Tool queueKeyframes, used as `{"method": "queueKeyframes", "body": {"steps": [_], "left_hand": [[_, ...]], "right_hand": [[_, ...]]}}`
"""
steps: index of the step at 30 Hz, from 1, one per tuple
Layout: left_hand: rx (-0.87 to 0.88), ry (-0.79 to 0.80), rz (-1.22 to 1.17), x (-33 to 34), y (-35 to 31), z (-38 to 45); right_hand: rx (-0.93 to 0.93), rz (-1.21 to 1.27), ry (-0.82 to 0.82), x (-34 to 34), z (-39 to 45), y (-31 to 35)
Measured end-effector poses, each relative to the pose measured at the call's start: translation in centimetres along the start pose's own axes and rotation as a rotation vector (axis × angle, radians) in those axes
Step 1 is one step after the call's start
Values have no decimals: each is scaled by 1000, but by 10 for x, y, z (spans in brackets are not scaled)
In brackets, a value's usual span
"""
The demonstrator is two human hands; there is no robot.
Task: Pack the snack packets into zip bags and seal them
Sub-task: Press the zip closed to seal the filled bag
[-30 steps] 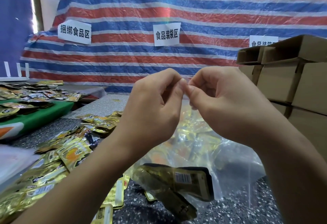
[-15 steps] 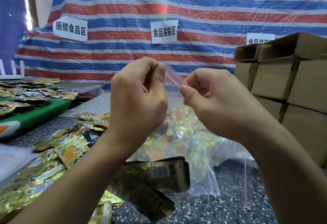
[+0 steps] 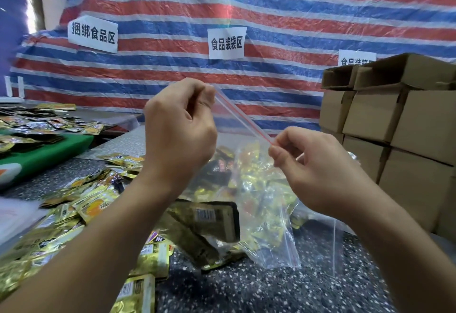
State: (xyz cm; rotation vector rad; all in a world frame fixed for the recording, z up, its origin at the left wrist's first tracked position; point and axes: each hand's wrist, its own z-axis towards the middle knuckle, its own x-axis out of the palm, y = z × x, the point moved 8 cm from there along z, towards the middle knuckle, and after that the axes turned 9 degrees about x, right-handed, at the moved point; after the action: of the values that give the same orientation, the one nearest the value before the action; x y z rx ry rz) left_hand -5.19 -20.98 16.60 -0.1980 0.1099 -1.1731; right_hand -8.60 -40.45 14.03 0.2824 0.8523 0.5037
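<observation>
even bright light, glare perhaps from a window top left; wide-angle bending, edges slightly blurred.

Left white paper sign (image 3: 93, 34) on striped tarp (image 3: 271, 4): 捆绑食品区. Middle sign (image 3: 226, 43): 食品装袋区. Right sign (image 3: 356, 58) half hidden behind cardboard boxes (image 3: 394, 115), not fully readable. Packet print too small.

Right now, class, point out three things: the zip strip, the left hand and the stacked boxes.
zip strip (image 3: 243, 117): head view, middle of the red line between the hands.
left hand (image 3: 177, 127): head view, back of the hand.
boxes (image 3: 370, 115): head view, front face of a box.
</observation>
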Motion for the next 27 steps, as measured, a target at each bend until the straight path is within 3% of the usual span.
{"method": "queueKeyframes", "body": {"steps": [17,27], "left_hand": [[10,41,-45,5,-2,2],[-100,102,-162,22,7,-4]], "right_hand": [[-108,-26,-44,-4,-27,-22],[-80,83,-40,-21,-23,-35]]}}
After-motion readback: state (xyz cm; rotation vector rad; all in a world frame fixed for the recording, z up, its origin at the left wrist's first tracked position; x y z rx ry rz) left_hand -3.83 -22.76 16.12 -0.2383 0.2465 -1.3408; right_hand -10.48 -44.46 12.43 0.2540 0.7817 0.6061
